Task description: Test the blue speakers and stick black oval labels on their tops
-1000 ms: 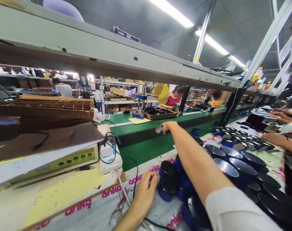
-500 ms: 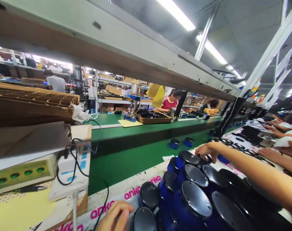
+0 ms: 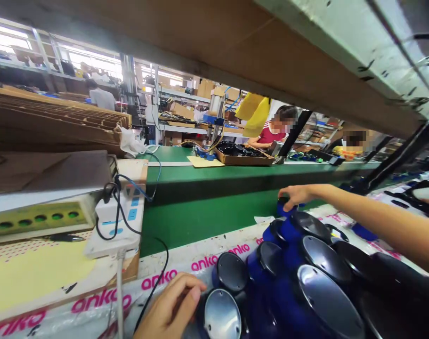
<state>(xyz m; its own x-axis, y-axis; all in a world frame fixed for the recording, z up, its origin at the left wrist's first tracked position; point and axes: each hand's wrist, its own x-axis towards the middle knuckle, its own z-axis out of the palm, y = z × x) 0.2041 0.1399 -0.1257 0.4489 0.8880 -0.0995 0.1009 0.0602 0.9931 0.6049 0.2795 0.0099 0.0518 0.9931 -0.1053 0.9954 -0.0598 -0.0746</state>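
Note:
My right hand (image 3: pixel 294 195) reaches over the green conveyor belt (image 3: pixel 200 219), its fingers and thumb around a small round blue housing with a black top (image 3: pixel 284 207). Whether that housing rests on the belt I cannot tell. Below and nearer to me is a pile of similar blue housings with glossy black lids (image 3: pixel 323 296). My left hand (image 3: pixel 174 306) is at the pile's left edge, fingers loosely bent and thumb apart, holding nothing visible. Its fingertips are close beside two lidded housings (image 3: pixel 222 313); contact is unclear.
A power strip (image 3: pixel 117 226) with black cables stands at left beside a metal box (image 3: pixel 41 212). A shelf beam (image 3: pixel 235 47) crosses overhead. Beyond the belt are a cardboard tray of black parts (image 3: pixel 244 157) and a person in red (image 3: pixel 271 134).
My right hand has moved from the far side of the pile out over the belt and holds a blue housing there. The view has tilted down; my left hand stays beside the pile.

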